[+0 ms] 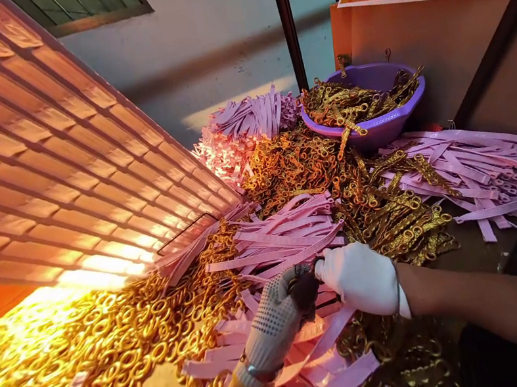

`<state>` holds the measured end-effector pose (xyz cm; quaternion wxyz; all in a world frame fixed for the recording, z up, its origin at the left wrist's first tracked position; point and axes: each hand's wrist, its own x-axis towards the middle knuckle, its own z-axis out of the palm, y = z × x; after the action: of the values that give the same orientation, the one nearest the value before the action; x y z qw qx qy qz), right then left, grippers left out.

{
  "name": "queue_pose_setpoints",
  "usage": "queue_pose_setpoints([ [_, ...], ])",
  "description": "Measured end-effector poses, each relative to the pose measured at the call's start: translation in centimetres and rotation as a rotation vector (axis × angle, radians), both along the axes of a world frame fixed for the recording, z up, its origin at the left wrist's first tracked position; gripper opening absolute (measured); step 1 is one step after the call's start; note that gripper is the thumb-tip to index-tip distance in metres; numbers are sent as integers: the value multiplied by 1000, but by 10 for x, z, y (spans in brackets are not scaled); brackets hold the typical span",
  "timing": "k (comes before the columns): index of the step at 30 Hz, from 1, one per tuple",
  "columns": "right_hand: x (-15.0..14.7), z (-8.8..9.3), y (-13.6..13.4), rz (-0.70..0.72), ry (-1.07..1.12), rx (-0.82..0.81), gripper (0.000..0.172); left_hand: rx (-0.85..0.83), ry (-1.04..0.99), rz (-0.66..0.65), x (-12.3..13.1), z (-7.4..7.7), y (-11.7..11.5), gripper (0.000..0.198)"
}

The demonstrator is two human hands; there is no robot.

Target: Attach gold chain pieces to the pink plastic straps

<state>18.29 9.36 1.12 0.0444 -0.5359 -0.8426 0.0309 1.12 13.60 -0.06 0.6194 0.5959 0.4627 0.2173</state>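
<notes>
My left hand, in a grey dotted knit glove, and my right hand, in a white glove, meet just above a pile of pink straps. Both are closed in a pinch around a small dark piece between them; I cannot make out what it is. Gold metal buckles lie heaped right behind the hands and to the left under a bright lamp.
A purple basin full of gold buckles stands at the back. More pink straps lie to the right and at the back. A large slanted grid panel overhangs the left side. A brown board closes off the back right.
</notes>
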Motion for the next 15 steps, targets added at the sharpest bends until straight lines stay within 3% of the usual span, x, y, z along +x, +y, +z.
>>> queue_pose_setpoints([
  [3,-4,1,-1,-25,-39,39,17,130,25,-13,-1,2,-1,30],
  [9,-5,8,-3,-80,9,78,14,-215,-228,41,-2,-5,-2,39],
  [12,-2,6,-3,-86,63,3,16,-233,-176,18,-6,-11,-2,40],
  [15,-1,6,-3,-77,63,-109,17,-158,-34,-108,-8,-9,-1,35],
])
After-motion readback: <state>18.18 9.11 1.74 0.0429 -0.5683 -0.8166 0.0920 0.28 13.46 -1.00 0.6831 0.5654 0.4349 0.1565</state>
